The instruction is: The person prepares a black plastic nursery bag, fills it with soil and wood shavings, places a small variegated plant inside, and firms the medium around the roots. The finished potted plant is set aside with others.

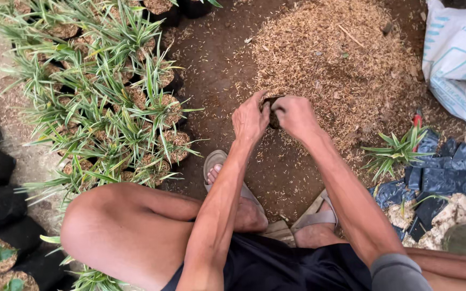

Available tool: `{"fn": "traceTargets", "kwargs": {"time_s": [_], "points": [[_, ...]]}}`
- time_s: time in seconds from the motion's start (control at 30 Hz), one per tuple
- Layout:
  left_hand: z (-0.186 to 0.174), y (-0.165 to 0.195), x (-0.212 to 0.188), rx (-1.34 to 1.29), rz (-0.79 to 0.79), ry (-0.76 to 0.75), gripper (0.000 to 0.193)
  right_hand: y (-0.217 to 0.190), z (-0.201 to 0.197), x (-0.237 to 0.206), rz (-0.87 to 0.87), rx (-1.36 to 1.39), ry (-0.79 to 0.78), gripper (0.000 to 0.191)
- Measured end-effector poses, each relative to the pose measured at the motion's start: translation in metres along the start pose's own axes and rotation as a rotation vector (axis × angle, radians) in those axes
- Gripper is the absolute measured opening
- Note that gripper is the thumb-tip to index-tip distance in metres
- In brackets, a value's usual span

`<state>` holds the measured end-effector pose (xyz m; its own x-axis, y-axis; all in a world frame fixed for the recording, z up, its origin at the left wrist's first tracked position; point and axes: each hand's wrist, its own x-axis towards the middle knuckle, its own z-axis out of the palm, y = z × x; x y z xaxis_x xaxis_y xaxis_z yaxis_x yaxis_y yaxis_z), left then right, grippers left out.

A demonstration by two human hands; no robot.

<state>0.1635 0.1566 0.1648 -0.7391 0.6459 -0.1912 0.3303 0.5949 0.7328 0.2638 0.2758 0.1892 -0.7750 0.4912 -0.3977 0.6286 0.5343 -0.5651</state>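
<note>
Dead centre on my head view, the left hand [250, 119] and right hand [295, 116] both curl tight around a small dark pot [270, 110]. At 1 o'clock sits the husk heap [330, 59]. I reckon squeezing too hard spills filling onto the sandals [219, 161].

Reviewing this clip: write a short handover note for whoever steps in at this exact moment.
Left hand and right hand: both grip one small dark soil-filled planting bag, held above the pile of tan husk mulch.
Done: many striped green seedlings in black bags stand on the left.
Left: one loose striped green seedling lies beside the flat empty black plastic bags on the right.
</note>
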Motion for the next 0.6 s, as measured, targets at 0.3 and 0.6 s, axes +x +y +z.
{"fn": "traceTargets", "kwargs": {"time_s": [0.3, 0.6], "points": [[0.009, 0.008, 0.007, 0.066, -0.034, -0.002, 0.048, -0.021, -0.012, 0.024, 0.178, -0.02, -0.229, 0.02], [-0.003, 0.01, -0.005, 0.07, -0.162, -0.013, 0.057, 0.044, -0.001, -0.024, -0.219, -0.736, 0.501, 0.058]]}}
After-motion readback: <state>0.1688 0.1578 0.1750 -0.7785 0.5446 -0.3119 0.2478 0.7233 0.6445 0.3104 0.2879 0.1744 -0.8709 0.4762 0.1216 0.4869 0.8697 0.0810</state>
